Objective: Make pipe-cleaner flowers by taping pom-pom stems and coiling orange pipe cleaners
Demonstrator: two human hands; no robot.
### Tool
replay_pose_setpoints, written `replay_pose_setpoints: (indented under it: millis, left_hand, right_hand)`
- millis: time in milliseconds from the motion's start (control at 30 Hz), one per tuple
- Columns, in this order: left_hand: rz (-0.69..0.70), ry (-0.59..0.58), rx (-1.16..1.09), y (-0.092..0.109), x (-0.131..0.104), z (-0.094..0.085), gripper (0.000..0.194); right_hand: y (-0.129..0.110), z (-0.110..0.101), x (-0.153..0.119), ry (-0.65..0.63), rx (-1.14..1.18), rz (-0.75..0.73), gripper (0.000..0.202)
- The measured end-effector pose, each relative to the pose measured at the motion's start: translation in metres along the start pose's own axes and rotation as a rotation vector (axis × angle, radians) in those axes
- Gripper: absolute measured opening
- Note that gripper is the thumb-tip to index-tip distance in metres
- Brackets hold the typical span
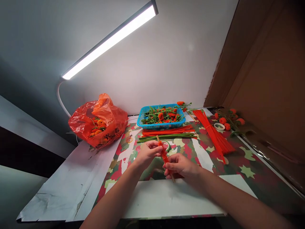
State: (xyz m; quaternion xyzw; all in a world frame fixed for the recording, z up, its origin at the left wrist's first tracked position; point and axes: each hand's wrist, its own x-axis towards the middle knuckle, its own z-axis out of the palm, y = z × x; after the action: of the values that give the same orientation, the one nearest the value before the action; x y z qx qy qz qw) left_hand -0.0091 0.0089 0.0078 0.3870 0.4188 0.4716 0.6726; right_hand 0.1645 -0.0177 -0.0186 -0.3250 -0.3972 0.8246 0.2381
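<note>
In front of me a thin wooden stick (157, 138) slants down to the right, with a fuzzy orange-red pipe cleaner (164, 156) coiled around its middle. My left hand (149, 152) pinches the upper part of the coil between thumb and fingers. Lower down, my right hand (177, 165) closes its fingers around the coil, and the stick's end pokes out below. Just behind my hands lies a roll of green tape (168, 147), partly covered by them. Green pipe cleaners (176, 136) and a bundle of red ones (171, 130) lie farther back.
A blue basket (161, 126) carries orange fuzzy flowers with green stems. Left stands a red plastic bag (116, 116) with more flowers. At right are a red pipe cleaner bundle (214, 135), a white tape roll (219, 126) and several loose flowers (223, 121). A lamp (111, 39) hangs above.
</note>
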Motion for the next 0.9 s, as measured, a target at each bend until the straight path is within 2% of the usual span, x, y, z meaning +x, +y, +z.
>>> replay_pose_setpoints:
  millis: [167, 300, 400, 533, 633, 767, 900]
  left_hand:
    - [-0.004, 0.061, 0.056, 0.002, 0.0, 0.0, 0.035]
    - [0.009, 0.097, 0.057, -0.004, 0.002, 0.001, 0.033]
    - [0.04, 0.067, 0.012, -0.006, 0.003, 0.001, 0.032]
    - [0.052, -0.116, -0.174, -0.001, 0.002, 0.0, 0.045]
    - [0.067, -0.232, -0.236, 0.001, -0.001, -0.002, 0.043]
    - [0.087, -0.244, -0.244, -0.002, -0.002, -0.004, 0.037]
    - [0.124, -0.224, -0.244, -0.005, -0.002, -0.003, 0.033]
  right_hand:
    - [-0.005, 0.005, 0.001, 0.129, -0.136, -0.046, 0.046]
    - [-0.005, 0.005, 0.003, 0.179, -0.192, -0.157, 0.047]
    - [-0.005, 0.001, 0.005, 0.111, -0.079, -0.166, 0.043]
    - [-0.006, -0.002, 0.006, -0.072, 0.126, -0.159, 0.041]
    - [-0.005, -0.001, 0.004, -0.192, 0.234, -0.124, 0.039]
    - [-0.001, -0.002, 0.001, -0.242, 0.293, -0.077, 0.033]
    - [0.004, -0.005, 0.002, -0.299, 0.258, -0.063, 0.037]
